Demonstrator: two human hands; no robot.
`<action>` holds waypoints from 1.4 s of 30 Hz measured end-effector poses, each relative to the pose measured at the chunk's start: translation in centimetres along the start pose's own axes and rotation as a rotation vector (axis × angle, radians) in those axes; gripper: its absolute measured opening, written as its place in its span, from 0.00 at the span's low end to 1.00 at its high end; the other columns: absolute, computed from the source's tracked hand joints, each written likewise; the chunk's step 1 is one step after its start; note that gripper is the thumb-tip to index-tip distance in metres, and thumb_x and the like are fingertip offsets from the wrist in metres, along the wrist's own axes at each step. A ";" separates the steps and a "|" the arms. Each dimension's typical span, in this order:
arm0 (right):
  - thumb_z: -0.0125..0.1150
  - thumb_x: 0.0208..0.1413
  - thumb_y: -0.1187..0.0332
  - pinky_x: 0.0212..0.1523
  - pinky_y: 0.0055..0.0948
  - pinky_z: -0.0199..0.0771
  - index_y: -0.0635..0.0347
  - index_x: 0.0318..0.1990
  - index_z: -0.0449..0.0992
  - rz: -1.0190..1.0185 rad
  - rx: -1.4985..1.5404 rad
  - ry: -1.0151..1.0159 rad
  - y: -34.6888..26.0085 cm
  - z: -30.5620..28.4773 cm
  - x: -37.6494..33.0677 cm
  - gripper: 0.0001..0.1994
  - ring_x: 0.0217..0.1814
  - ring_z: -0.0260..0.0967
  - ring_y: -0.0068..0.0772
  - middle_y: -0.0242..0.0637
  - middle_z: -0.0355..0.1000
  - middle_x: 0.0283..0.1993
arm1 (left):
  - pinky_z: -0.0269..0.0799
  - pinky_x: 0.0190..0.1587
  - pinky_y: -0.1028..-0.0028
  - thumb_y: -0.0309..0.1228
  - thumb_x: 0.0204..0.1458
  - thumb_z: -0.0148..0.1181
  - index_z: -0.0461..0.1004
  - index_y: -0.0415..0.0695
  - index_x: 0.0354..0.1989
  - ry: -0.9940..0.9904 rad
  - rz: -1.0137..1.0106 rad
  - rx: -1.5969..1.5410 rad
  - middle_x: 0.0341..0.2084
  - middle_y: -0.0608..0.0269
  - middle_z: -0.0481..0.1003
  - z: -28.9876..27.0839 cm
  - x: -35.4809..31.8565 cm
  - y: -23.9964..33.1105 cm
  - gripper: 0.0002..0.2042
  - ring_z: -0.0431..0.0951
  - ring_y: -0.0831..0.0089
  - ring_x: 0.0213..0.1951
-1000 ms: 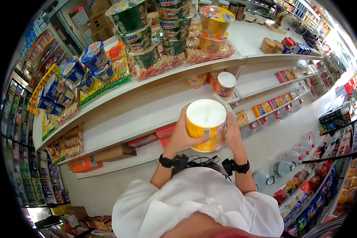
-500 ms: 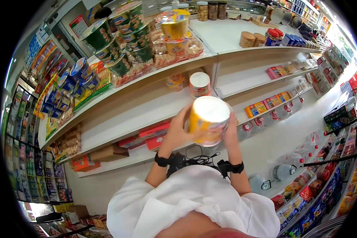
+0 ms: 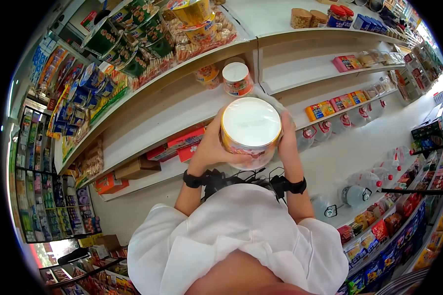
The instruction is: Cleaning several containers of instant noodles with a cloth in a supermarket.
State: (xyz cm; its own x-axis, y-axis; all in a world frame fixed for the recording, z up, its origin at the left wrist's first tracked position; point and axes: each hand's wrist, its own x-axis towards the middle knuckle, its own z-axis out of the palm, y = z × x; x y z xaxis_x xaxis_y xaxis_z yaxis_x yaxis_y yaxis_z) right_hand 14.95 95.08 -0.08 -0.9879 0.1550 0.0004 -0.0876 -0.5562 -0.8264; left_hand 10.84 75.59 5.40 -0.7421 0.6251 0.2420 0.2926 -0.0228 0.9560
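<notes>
Both hands wrap a big instant noodle bowl [image 3: 251, 132], left hand [image 3: 212, 147] at 9 o'clock, right hand [image 3: 286, 142] at 3, so the wide tub sits level below a smaller cup [image 3: 237, 78] on the shelf [image 3: 152, 123].

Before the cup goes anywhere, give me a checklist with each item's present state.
1. Both hands on the noodle cup: ok, left hand and right hand press its sides.
2. Cup level: not ok, its white lid tilts toward the camera.
3. Lid sealed: ok, it looks flat and closed.
4. Free room on the white shelf ahead: ok, bare board left of the small cup.
5. Small cup upright: ok.
6. Underside of the held cup: cannot tell, hidden from view.
</notes>
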 end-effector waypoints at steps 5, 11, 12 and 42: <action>0.51 0.63 0.65 0.70 0.43 0.53 0.62 0.63 0.68 -0.804 -1.091 -0.188 -3.2 3.8 -1.2 0.22 0.71 0.58 0.42 0.40 0.66 0.65 | 0.61 0.64 0.63 0.33 0.26 0.80 0.56 0.41 0.67 0.195 0.114 0.254 0.59 0.53 0.67 -0.8 0.4 0.7 0.53 0.68 0.60 0.61; 0.54 0.57 0.67 0.72 0.51 0.47 0.56 0.64 0.69 -0.764 -1.277 -0.254 -2.1 8.7 -1.9 0.25 0.72 0.55 0.50 0.39 0.63 0.68 | 0.64 0.61 0.59 0.32 0.25 0.77 0.59 0.41 0.65 0.210 0.221 0.569 0.58 0.47 0.66 -3.1 0.1 -0.4 0.50 0.67 0.46 0.59; 0.56 0.57 0.67 0.72 0.49 0.48 0.55 0.65 0.67 -0.733 -1.309 -0.277 -2.3 9.3 -1.6 0.26 0.71 0.55 0.51 0.38 0.61 0.69 | 0.64 0.61 0.58 0.32 0.25 0.77 0.59 0.41 0.65 0.210 0.224 0.551 0.59 0.47 0.66 -3.6 0.0 -0.6 0.50 0.67 0.47 0.59; 0.48 0.67 0.63 0.63 0.38 0.67 0.67 0.66 0.60 -0.436 -0.655 0.130 10.3 10.1 3.2 0.24 0.64 0.65 0.41 0.47 0.64 0.65 | 0.57 0.68 0.59 0.40 0.21 0.86 0.54 0.38 0.69 0.217 0.200 0.179 0.65 0.53 0.61 -16.2 -6.1 -3.7 0.61 0.60 0.62 0.67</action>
State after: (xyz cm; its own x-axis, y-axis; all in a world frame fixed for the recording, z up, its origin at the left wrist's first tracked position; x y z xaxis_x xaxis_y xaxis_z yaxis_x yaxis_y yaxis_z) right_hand 9.54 81.59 -2.93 -0.8555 0.3641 0.3682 -0.3303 0.1637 -0.9296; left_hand 4.54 59.19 3.04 -0.7647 0.4413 0.4695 0.5321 0.0215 0.8464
